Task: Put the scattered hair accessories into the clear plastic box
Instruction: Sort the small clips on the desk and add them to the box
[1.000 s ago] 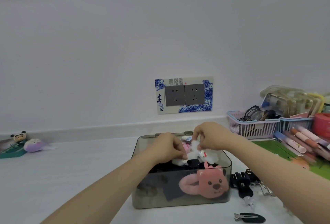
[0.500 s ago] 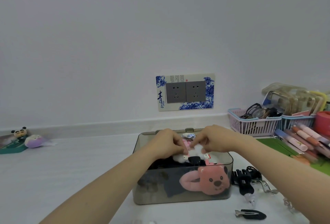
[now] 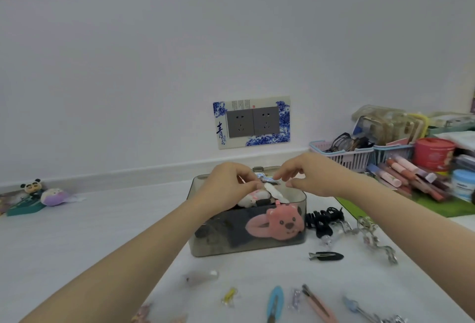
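While both hands hover over the clear plastic box (image 3: 246, 245) on the tabletop (image 3: 77, 245), the left hand (image 3: 226, 183) pinches a white clip (image 3: 273, 191); the right hand (image 3: 313, 176) is loosely spread. Other clips (image 3: 326, 256) lie scattered nearby.

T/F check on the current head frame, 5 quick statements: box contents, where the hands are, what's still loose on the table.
1. Both hands are over the open top of the clear plastic box. True: the left hand and the right hand meet above it.
2. The pink plush animal clip lies on the table outside the box. False: it is inside, seen through the front wall.
3. A black flat clip lies on the table right of the box. True.
4. The table in front of the box is bare. False: a blue clip, a pink clip and a yellow clip lie there.
5. The pink basket holds eyeglasses. True.
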A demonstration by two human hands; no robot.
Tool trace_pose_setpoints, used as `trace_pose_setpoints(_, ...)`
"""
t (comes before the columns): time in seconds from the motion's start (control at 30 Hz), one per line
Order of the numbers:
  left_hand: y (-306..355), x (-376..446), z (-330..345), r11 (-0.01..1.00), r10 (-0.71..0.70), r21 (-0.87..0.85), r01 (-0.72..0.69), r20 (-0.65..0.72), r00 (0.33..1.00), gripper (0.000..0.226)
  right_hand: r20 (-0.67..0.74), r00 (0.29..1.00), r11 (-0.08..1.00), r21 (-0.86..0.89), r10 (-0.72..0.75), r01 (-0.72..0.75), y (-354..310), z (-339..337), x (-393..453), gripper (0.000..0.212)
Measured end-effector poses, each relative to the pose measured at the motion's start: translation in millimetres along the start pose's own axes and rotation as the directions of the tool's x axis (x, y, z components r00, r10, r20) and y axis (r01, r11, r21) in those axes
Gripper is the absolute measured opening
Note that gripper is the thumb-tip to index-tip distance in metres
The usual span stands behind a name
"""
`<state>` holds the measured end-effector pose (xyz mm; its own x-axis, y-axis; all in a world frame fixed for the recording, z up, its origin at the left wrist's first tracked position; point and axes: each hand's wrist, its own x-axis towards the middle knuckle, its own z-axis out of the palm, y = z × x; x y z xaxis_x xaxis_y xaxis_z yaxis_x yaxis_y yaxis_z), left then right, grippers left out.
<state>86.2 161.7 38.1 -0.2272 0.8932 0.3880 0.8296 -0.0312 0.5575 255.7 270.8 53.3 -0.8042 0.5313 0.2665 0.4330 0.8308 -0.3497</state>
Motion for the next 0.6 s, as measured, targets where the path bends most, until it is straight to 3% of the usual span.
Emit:
trace_pose_setpoints(0.13, 29, -8, 12, 0.999, 0.027, -0.021, -0.026, 0.046, 0.999, 0.010, -0.026, 0.997, 0.997, 0.010, 0.074, -0.073, 15, -8, -36, 0.022)
trace_pose_setpoints(0.37, 61, -3, 53, 0.994, 0.091, -0.067, -0.083, 0.124, 0.988, 0.006, 0.076, 0.970, 0.973, -0.022, 0.230, -0.229, 49, -13, -67, 0.024)
trace_pose_setpoints(0.47, 71, 10, 78, 0.949, 0.181, 0.214, -0.231, 0.231, 0.956, 0.022, 0.120, 0.944, 0.951, -0.081, 0.308, -0.299, 68, -11, -65, 0.030)
trace_pose_setpoints(0.53, 80, 21, 91, 0.803, 0.190, 0.472, -0.363, 0.376, 0.907, 0.031, 0.154, 0.929, 0.941, -0.084, 0.336, -0.326, 81, -9, -58, 0.031)
trace_pose_setpoints(0.6, 86, 33, 101, 0.654, 0.112, 0.612, -0.445, 0.504, 0.856, 0.035, 0.203, 0.917, 0.938, -0.048, 0.345, -0.343, 92, -7, -49, 0.032)
